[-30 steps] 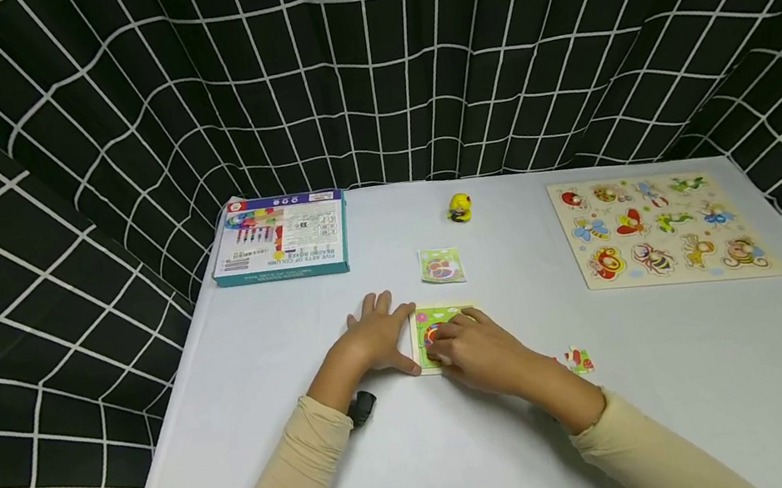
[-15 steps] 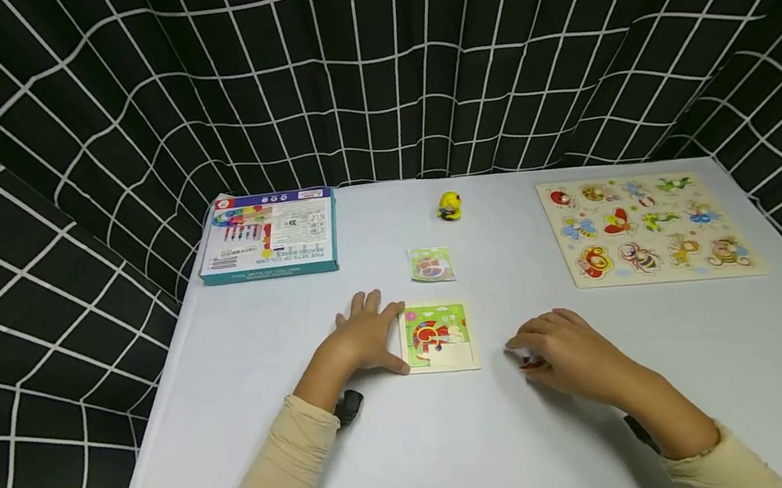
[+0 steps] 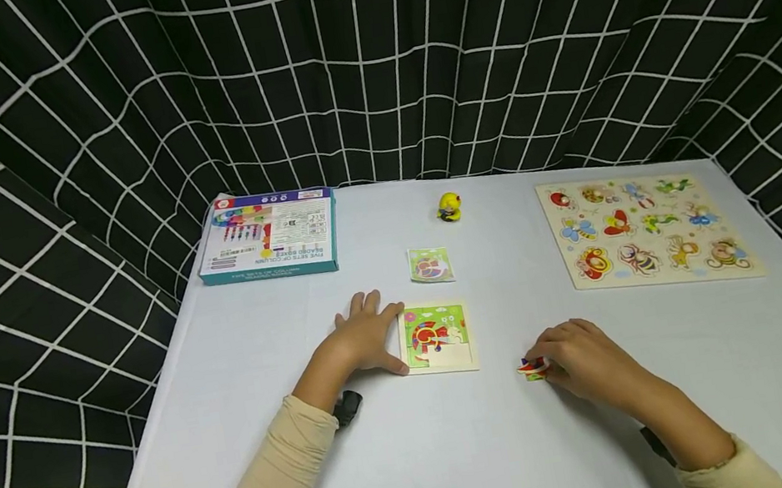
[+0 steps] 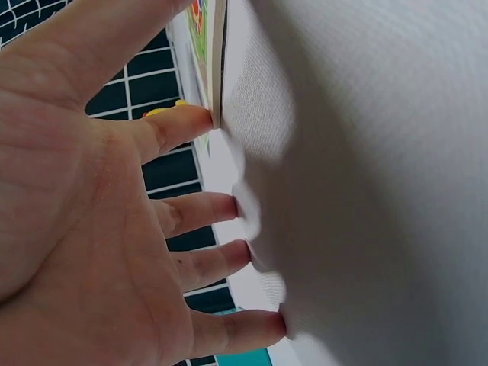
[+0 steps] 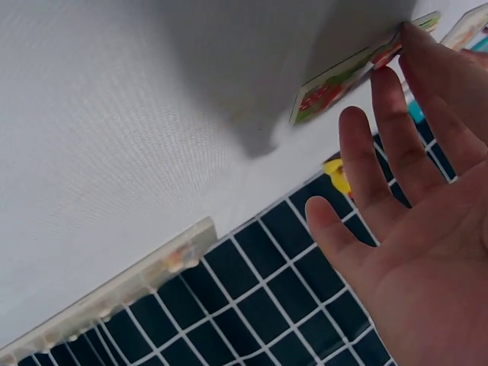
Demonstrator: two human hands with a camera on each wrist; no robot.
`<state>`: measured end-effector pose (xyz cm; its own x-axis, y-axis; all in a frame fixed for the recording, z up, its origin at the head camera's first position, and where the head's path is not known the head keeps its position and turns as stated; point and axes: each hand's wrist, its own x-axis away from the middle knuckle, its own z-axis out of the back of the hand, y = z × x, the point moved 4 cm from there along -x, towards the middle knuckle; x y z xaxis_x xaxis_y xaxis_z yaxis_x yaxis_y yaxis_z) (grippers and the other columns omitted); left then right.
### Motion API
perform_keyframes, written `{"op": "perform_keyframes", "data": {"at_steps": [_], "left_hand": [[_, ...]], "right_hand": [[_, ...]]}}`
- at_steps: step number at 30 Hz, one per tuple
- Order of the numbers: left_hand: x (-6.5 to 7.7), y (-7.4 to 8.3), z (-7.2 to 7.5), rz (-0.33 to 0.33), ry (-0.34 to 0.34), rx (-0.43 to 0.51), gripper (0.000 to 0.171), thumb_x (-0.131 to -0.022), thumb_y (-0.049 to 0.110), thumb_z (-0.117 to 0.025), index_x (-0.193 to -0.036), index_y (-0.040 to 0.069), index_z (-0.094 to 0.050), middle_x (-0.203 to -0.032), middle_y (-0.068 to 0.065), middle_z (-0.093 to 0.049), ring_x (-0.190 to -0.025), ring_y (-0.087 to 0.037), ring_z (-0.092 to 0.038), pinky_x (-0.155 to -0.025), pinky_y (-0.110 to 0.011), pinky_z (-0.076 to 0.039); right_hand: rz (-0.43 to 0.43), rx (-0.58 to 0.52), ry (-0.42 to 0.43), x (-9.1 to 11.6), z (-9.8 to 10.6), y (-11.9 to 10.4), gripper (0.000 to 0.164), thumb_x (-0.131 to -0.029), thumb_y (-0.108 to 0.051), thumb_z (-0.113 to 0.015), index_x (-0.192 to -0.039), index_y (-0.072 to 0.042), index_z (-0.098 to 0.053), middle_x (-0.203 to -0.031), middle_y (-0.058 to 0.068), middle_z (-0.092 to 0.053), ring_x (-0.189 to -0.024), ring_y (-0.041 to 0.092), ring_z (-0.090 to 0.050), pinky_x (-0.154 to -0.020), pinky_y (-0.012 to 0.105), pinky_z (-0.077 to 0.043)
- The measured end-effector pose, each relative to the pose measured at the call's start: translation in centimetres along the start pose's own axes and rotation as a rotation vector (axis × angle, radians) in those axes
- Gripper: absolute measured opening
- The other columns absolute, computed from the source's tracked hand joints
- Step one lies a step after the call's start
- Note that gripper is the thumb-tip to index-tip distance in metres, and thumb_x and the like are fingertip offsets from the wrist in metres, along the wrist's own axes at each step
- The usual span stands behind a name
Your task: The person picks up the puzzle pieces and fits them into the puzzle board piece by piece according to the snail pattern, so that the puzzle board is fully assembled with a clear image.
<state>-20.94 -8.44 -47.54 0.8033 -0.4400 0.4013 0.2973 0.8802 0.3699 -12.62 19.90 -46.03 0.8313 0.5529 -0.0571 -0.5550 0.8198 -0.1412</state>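
A small square jigsaw board (image 3: 419,371) with a red and green picture lies in the middle of the table. Its lower right part shows bare wood. My left hand (image 3: 360,341) spreads its fingers at the board's left side, thumb and index finger touching its edge; other fingertips rest on the cloth in the left wrist view. To the right, my right hand (image 3: 590,357) pinches a red and white jigsaw piece (image 3: 531,366) between thumb and fingers, low over the table. Green-and-red jigsaw surface (image 5: 328,91) shows under the fingertips in the right wrist view; how many pieces overlap, I cannot tell.
Behind the board lies a small picture card (image 3: 430,265), with a yellow toy figure (image 3: 449,206) farther back. A flat teal-edged box (image 3: 269,237) stands back left. A large wooden insect puzzle (image 3: 650,230) lies back right. Black gridded curtain (image 3: 365,71) encloses the table.
My right hand has left the board and moved right to the loose pieces, where it now pinches one. The left hand stays at the board's edge. The view has shifted slightly.
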Motion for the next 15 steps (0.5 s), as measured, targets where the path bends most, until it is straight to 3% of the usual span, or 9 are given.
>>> {"op": "perform_keyframes", "data": {"at_steps": [8, 15], "left_hand": [[0.1, -0.1, 0.1, -0.004, 0.008, -0.012, 0.102, -0.066, 0.047, -0.087, -0.150, 0.020, -0.037, -0.156, -0.017, -0.022, -0.142, -0.038, -0.016, -0.106, -0.070, -0.024], [0.0, 0.0, 0.1, -0.002, 0.013, -0.003, 0.101, -0.066, 0.046, -0.087, -0.150, 0.019, -0.037, -0.158, -0.019, -0.020, -0.145, -0.040, -0.011, -0.106, -0.071, -0.021]], "right_hand": [[0.016, -0.006, 0.007, -0.5, 0.4, -0.5, 0.030, -0.067, -0.007, -0.087, -0.093, -0.016, -0.075, -0.091, -0.005, -0.070, -0.090, 0.017, -0.063, -0.088, 0.048, -0.047], [0.100, -0.008, 0.036, -3.8, 0.6, -3.3, 0.027, -0.069, -0.012, -0.087, -0.093, -0.015, -0.076, -0.092, -0.003, -0.069, -0.091, 0.017, -0.062, -0.091, 0.048, -0.046]]}}
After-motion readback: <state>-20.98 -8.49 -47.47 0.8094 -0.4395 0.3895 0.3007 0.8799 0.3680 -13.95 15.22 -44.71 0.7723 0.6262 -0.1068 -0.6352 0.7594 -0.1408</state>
